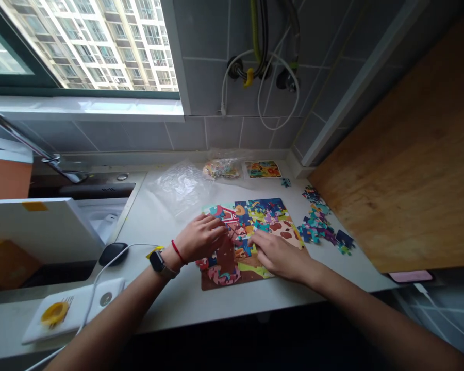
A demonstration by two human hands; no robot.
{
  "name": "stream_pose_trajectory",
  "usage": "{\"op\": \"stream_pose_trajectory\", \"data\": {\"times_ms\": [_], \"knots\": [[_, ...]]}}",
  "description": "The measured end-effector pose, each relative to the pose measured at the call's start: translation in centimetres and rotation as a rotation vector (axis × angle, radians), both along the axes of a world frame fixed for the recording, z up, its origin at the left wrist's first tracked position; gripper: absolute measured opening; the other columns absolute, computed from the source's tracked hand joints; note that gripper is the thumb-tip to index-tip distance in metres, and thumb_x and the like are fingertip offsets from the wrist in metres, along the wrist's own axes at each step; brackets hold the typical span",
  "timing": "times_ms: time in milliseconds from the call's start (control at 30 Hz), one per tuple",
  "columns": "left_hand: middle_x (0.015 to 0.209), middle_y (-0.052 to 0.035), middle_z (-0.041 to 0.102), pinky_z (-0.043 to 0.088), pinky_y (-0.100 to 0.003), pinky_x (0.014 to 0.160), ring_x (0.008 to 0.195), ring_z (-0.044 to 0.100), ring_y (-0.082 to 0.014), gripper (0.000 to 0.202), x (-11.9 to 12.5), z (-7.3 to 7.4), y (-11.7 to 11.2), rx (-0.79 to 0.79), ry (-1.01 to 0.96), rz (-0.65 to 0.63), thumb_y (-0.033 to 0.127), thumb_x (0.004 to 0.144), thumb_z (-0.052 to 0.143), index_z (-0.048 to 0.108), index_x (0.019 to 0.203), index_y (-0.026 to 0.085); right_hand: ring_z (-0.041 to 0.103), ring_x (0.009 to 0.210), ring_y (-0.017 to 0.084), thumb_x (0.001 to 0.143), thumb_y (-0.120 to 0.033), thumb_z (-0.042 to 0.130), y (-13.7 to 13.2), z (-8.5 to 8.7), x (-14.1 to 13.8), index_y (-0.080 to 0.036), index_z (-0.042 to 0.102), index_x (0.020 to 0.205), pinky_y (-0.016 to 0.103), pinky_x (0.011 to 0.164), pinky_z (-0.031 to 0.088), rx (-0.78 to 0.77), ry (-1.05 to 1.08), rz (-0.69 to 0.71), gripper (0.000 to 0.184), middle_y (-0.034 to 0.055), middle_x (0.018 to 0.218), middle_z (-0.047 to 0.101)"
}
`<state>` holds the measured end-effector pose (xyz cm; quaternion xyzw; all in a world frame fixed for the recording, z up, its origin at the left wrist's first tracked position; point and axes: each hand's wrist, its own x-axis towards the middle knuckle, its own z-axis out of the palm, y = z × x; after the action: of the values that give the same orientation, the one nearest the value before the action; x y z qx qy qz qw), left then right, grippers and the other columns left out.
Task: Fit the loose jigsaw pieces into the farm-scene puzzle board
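A colourful jigsaw puzzle (286, 230) lies on the white counter, with many pieces joined and a brown bare patch (225, 256) of its board showing at the lower left. Over the left part of the puzzle is my left hand (203, 236), its fingers loosely bent and reaching right, with no piece visible in them. My right hand (280, 253) rests on the middle of the puzzle. Its thumb and index finger are drawn together at the surface near a teal piece (261, 226); whatever is between the fingertips is hidden.
Loose jigsaw pieces (317, 222) are heaped at the right by a wooden panel (402, 154). Behind the puzzle lie a clear plastic bag (181, 185), another bag with pieces (222, 169) and a picture card (263, 169). A cable crosses the counter at left, near a black mouse (113, 254).
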<state>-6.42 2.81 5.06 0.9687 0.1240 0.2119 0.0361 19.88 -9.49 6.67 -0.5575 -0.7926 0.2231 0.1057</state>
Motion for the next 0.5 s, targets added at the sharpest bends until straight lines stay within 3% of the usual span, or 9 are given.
{"op": "stream_pose_trajectory", "data": {"times_ms": [67, 167, 267, 500], "knots": [[0.108, -0.0097, 0.076, 0.056, -0.040, 0.080, 0.093, 0.072, -0.0240, 0.016, 0.1, -0.3, 0.3, -0.018, -0.032, 0.005, 0.026, 0.106, 0.053, 0.068, 0.108, 0.021, 0.070, 0.093, 0.026, 0.095, -0.018, 0.064, 0.1, -0.3, -0.5, -0.024, 0.067, 0.117, 0.034, 0.080, 0.054, -0.011, -0.019, -0.024, 0.023, 0.0087, 0.107, 0.072], [0.118, -0.0103, 0.074, 0.057, -0.040, 0.085, 0.102, 0.070, -0.0243, 0.016, -0.5, -0.4, 0.0, -0.072, -0.084, 0.076, 0.026, 0.107, 0.053, 0.067, 0.114, 0.022, 0.073, 0.105, 0.031, 0.089, -0.032, 0.080, 0.5, -0.6, -0.8, -0.026, 0.064, 0.133, 0.036, 0.085, 0.055, -0.047, -0.053, -0.062, 0.048, 0.0114, 0.122, 0.074], [0.125, -0.0121, 0.071, 0.058, -0.044, 0.088, 0.109, 0.067, -0.0270, 0.019, -1.0, -0.5, -0.5, -0.117, -0.099, 0.129, 0.028, 0.107, 0.053, 0.065, 0.121, 0.022, 0.075, 0.103, 0.033, 0.082, -0.038, 0.087, 1.2, -0.4, -1.0, -0.027, 0.064, 0.138, 0.036, 0.082, 0.056, -0.097, -0.114, -0.107, 0.062, 0.0119, 0.121, 0.077], [0.144, -0.0162, 0.059, 0.051, -0.059, 0.108, 0.137, 0.052, -0.0388, 0.040, -0.6, -2.9, -1.4, -0.216, -0.031, 0.116, 0.046, 0.097, 0.071, 0.067, 0.129, 0.024, 0.076, 0.092, 0.030, 0.087, -0.045, 0.081, 2.9, 0.4, -1.7, -0.028, 0.069, 0.130, 0.032, 0.073, 0.050, -0.167, -0.230, -0.062, 0.048, 0.0066, 0.101, 0.081]]}}
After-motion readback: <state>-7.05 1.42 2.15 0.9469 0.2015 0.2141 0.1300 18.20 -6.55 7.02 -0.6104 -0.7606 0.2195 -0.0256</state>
